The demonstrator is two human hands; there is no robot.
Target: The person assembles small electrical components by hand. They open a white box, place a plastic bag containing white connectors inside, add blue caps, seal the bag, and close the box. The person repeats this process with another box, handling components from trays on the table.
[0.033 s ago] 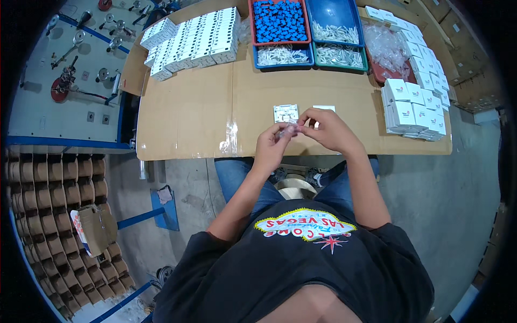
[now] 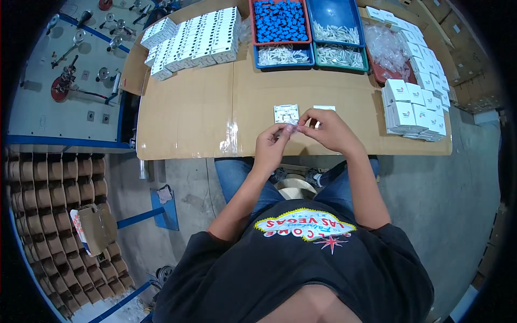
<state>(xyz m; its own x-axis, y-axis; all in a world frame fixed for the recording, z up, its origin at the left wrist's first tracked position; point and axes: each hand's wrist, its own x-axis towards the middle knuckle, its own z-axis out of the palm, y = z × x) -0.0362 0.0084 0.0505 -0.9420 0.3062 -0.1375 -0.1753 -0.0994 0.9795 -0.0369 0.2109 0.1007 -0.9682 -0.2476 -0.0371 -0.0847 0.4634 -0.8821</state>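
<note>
My left hand and my right hand meet over the near part of the cardboard-covered table. Their fingertips pinch a small clear plastic piece, perhaps a little bag; the fingers hide most of it. Just beyond the fingertips lies a white square part with small fittings on its face. Another flat white piece rests behind my right hand, partly covered by it.
White boxes stand in rows at the far left, with more white boxes stacked at right. Between them are a red tray of blue parts, blue and green trays of white pieces, and a heap of clear plastic bags.
My left thumb and fingers have shifted slightly around the clear plastic, and less of it shows over the left hand. My right hand stays in nearly the same place.
</note>
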